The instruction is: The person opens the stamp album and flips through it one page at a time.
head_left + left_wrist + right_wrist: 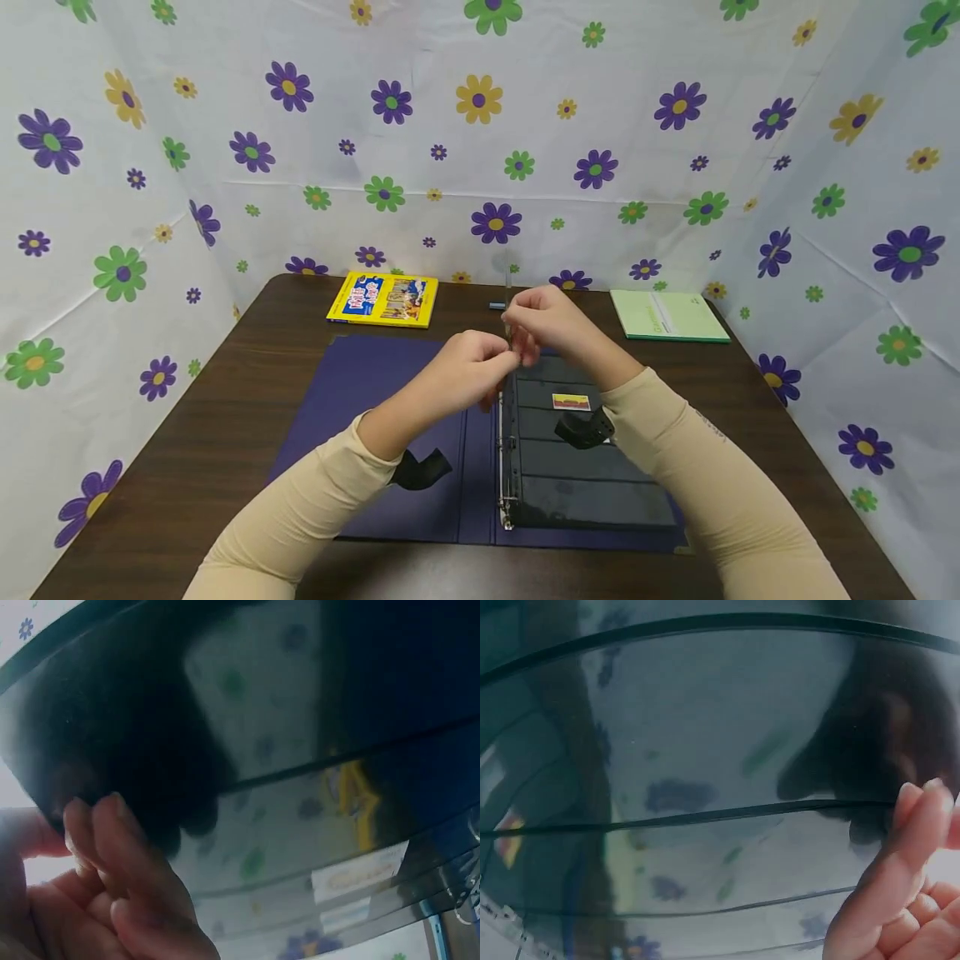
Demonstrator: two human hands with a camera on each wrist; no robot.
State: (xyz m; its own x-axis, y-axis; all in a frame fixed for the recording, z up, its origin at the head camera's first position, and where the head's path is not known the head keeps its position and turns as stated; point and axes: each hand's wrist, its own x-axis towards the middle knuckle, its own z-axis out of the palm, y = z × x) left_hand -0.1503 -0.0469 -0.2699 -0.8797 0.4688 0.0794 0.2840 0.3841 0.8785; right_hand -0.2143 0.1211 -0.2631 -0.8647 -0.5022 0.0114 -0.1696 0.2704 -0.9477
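Observation:
A glossy black stamp-album pocket page (262,847) stands upright, seen almost edge-on in the head view. Thumb and fingers of my left hand (476,362) pinch its free edge. My right hand (551,321) pinches that same edge a little farther from me. Below lies an open dark blue ring binder (405,375), its metal rings (507,500) along the spine. Another black pocket page (592,500) rests on its right side with a small yellow-and-red stamp (572,402) in a strip. A pale stamp (360,875) shows in the raised page in the left wrist view.
A yellow book (386,298) lies at the back left of the brown table (195,442), and a light green book (667,315) at the back right. A small blue object (497,306) sits behind my hands. Flower-patterned cloth (420,242) surrounds the table.

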